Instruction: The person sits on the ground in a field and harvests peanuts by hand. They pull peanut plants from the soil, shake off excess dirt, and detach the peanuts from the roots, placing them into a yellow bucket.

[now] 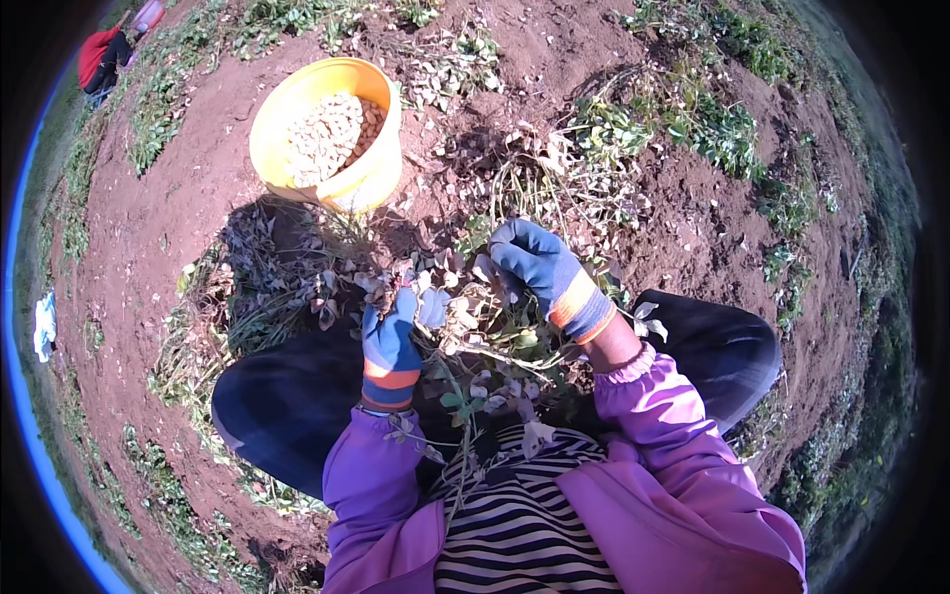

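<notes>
My left hand point(392, 332), in a blue work glove with an orange-banded cuff, is closed around the base of a pulled peanut plant point(469, 324). The plant's wilted leaves and pale stems spread over my lap and between my hands. On the plant's far right side is my right hand point(536, 269), gloved the same way, with its fingers curled inward. Its fingertips are hidden, so whether they pinch anything does not show. Beyond my hands to the left, a yellow bucket point(371, 174) stands on the soil, partly filled with peanuts in the shell point(326, 137).
Uprooted peanut plants lie in heaps ahead point(564, 174) and by my left knee point(256, 297). My bent legs point(286, 408) flank the work. A person in red point(96, 59) is bent over at far left, near a pink container point(148, 15). A white item point(44, 327) rests at the left.
</notes>
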`<action>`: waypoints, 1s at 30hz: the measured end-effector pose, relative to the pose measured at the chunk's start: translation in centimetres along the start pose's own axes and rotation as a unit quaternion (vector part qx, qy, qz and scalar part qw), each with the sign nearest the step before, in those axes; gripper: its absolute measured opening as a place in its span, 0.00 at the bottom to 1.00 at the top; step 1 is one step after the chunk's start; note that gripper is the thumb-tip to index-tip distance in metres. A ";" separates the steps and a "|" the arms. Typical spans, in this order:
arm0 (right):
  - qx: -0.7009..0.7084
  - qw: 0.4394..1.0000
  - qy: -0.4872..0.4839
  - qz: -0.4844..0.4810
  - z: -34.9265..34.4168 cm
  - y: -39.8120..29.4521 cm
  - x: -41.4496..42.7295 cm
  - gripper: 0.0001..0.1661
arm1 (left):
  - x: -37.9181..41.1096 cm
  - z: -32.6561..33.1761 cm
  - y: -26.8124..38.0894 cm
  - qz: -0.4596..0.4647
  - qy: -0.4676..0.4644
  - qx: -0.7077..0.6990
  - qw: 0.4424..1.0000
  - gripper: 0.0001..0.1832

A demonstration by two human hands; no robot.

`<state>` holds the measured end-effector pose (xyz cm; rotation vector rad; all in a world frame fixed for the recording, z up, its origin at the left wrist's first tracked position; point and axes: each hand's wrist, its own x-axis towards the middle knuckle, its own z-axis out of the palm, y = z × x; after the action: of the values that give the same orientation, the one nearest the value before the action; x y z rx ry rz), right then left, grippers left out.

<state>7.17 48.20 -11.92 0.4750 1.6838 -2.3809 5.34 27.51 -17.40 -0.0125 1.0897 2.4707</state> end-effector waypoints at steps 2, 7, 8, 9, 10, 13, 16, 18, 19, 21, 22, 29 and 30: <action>-0.022 1.000 -0.010 -0.003 0.1 0.1 -0.6 0.06 | 0.7 0.6 0.2 -0.005 -0.051 -0.048 0.998 0.10; -0.090 0.995 -0.018 0.031 0.9 0.8 -2.8 0.04 | 0.9 0.5 0.1 -0.020 -0.030 -0.177 0.984 0.07; -0.113 0.993 -0.029 -0.011 0.9 1.6 -2.8 0.05 | 0.7 0.7 0.1 -0.019 0.048 -0.130 0.990 0.06; -0.136 0.989 -0.040 -0.052 1.3 1.7 -2.9 0.07 | 0.5 0.8 0.1 -0.026 0.067 -0.102 0.992 0.07; -0.070 0.996 -0.053 -0.010 1.7 1.6 -3.0 0.11 | 0.4 0.9 0.1 -0.033 0.086 -0.074 0.993 0.09; -0.181 0.977 -0.080 -0.081 1.8 2.3 -2.9 0.21 | 0.4 2.0 0.6 -0.015 0.036 -0.054 0.998 0.11; -0.197 0.974 -0.096 -0.060 1.9 2.3 -3.0 0.27 | 0.3 3.2 1.1 -0.024 0.076 -0.016 0.997 0.11; -0.192 0.977 -0.089 -0.037 2.2 1.7 -3.3 0.29 | 0.3 2.5 0.8 -0.030 0.074 -0.007 0.997 0.13; -0.208 0.973 -0.077 -0.056 2.3 1.7 -3.3 0.30 | 0.5 1.2 0.4 -0.025 0.032 -0.020 0.999 0.13; -0.242 0.962 -0.067 -0.102 2.6 1.7 -3.2 0.31 | 0.5 0.0 -0.1 -0.028 -0.020 -0.063 0.997 0.15; -0.260 0.954 -0.070 -0.129 2.7 1.7 -3.2 0.32 | 0.4 0.0 -0.1 -0.035 -0.030 -0.093 0.995 0.16; -0.297 0.945 -0.054 -0.128 4.1 2.0 -3.6 0.30 | 0.0 -6.0 -3.5 0.016 0.051 0.066 0.996 0.21; -0.316 0.939 -0.056 -0.123 4.0 2.2 -3.4 0.30 | -0.2 -6.2 -3.6 0.035 0.056 0.154 0.986 0.22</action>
<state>10.46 43.58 -11.43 0.0180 2.4088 -1.7874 5.93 25.19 -24.13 -0.0187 1.5336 2.3587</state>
